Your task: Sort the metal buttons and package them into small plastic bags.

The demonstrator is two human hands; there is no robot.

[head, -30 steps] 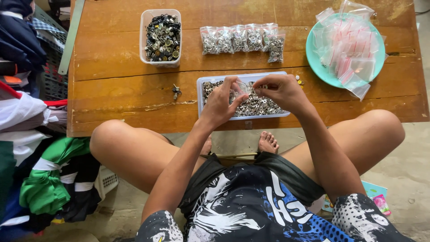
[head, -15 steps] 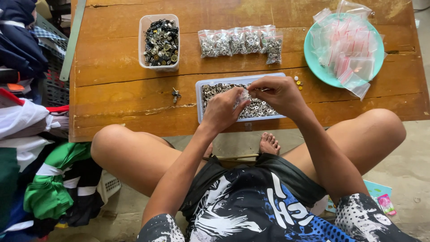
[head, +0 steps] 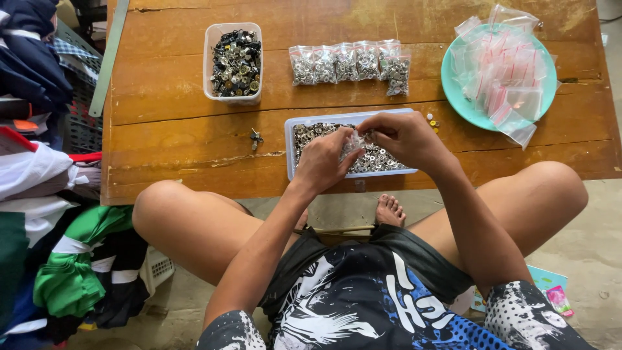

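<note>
- The person sits at a low wooden table (head: pixel 181 136), bare knees up on each side.
- The left hand (head: pixel 324 162) and the right hand (head: pixel 405 139) meet over a white tray (head: pixel 289 146) full of small silver metal rings.
- Both hands pinch a small clear bag (head: pixel 354 139) between them, fingers closed on its edges. The bag hangs just above the tray.
- Behind the tray lies a row of filled little bags (head: pixel 350 63), so some of the work looks done.
- The tray holds plenty of rings, and a teal plate (head: pixel 453 91) on the right is piled with empty bags (head: pixel 502 71). It looks like a lot is left.
- A clear tub (head: pixel 233 61) of darker metal bits stands on the left, well apart from the hands.
</note>
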